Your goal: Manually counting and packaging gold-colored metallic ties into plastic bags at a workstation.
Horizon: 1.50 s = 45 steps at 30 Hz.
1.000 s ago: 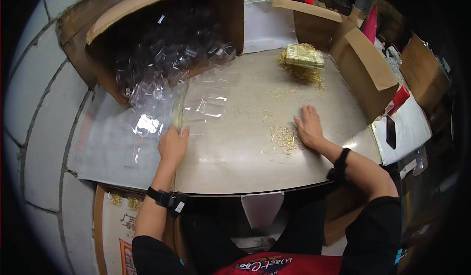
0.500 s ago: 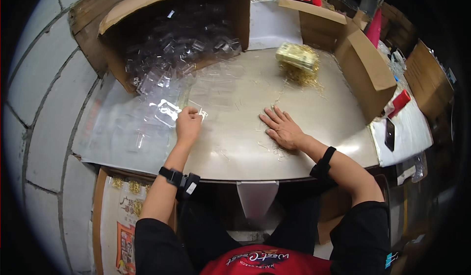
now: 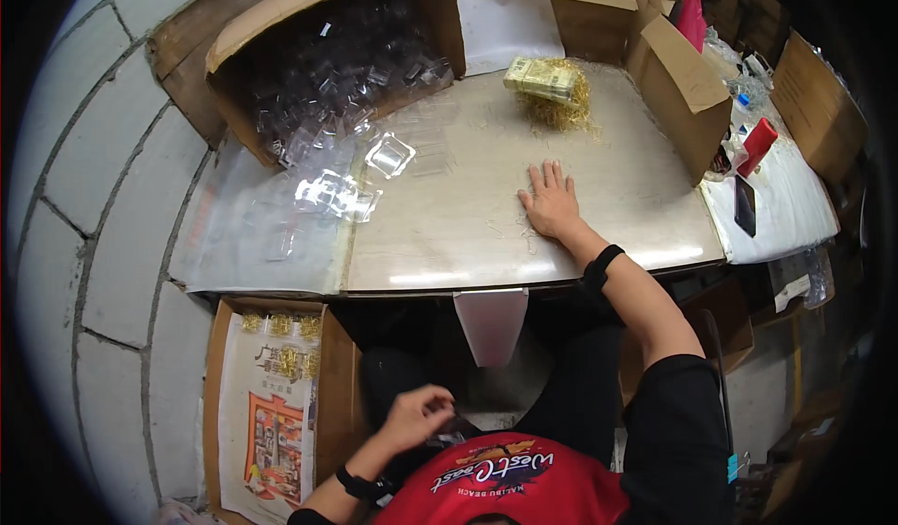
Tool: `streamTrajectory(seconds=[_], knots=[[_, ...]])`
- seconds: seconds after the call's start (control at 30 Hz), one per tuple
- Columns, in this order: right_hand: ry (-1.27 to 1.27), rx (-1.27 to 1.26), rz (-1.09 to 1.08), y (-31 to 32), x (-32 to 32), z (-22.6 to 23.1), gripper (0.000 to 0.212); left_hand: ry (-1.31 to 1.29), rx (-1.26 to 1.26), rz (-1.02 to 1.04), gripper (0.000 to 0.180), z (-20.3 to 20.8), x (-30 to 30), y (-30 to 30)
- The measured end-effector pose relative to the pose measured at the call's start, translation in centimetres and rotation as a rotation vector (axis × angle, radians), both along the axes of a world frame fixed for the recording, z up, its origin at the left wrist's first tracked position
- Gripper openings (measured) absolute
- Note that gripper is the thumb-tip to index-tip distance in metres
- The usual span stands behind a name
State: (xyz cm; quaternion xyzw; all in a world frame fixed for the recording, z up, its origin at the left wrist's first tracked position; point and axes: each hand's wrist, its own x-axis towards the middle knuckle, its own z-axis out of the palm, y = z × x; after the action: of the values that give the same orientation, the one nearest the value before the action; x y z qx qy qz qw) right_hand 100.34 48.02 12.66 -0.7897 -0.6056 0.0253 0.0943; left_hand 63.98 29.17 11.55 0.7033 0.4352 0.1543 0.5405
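Observation:
My left hand (image 3: pixel 419 419) is drawn back over my lap, below the table's front edge. Its fingers are curled together, and what they may hold is hidden. Flat on the metal tabletop (image 3: pixel 440 226), my right hand (image 3: pixel 552 209) has its fingers stretched out and slightly apart. A few thin wire-like bits (image 3: pixel 524 232) lie beside its wrist. Beyond its fingertips sits a heap of small gold pins (image 3: pixel 568 104), with a pale yellow block (image 3: pixel 541 78) resting on it. Left of centre, clear plastic pieces (image 3: pixel 327 193) lie flat and glinting.
A tipped cardboard box (image 3: pixel 224 85) full of clear plastic pieces opens toward me at the far left. Below the table, a shallow carton (image 3: pixel 213 403) holds bunches of gold pins. Cardboard walls (image 3: pixel 687 85), a red roll (image 3: pixel 756 146) and a phone (image 3: pixel 745 205) stand or lie right.
My left hand has left the clear pieces on the table and come back to my lap. My right hand stays on the tabletop, its fingers turned more straight ahead. The view has shifted.

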Motion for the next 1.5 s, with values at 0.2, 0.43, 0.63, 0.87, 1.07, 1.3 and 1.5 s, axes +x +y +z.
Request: streamTrajectory(seconds=[0.2, 0.43, 0.63, 0.87, 1.07, 1.3, 1.5], knots=[[0.036, 0.063, 0.141, -1.9, -3.6, -2.7, 0.057, -0.576, -0.685, -0.153, 0.016, -2.9, -2.2, -5.1], [0.717, 0.197, 0.013, -3.0, -2.1, -0.4, 0.059, -0.640, -0.894, 0.342, 0.033, -10.2, -4.5, 0.5], [0.096, 0.159, 0.373, -0.7, -8.5, -3.2, 0.048, -0.551, -1.028, 0.212, 0.051, -14.9, 3.5, 4.8], [0.104, 0.199, 0.326, -7.2, -14.9, -4.2, 0.044, -0.594, -1.098, 0.139, 0.058, -17.9, 4.9, 6.0], [0.127, 0.180, 0.417, -12.2, -16.3, -4.3, 0.041, -0.633, -1.127, 0.154, 0.060, -19.5, 3.8, 5.3], [0.328, 0.090, 0.622, -18.6, -16.5, -6.0, 0.042, -0.765, -1.081, 0.161, 0.061, -21.0, 3.2, 4.2], [0.431, 0.168, 0.567, -15.5, -12.9, -0.2, 0.024, -0.882, -1.147, 0.157, 0.059, -21.1, 4.2, 6.9]])
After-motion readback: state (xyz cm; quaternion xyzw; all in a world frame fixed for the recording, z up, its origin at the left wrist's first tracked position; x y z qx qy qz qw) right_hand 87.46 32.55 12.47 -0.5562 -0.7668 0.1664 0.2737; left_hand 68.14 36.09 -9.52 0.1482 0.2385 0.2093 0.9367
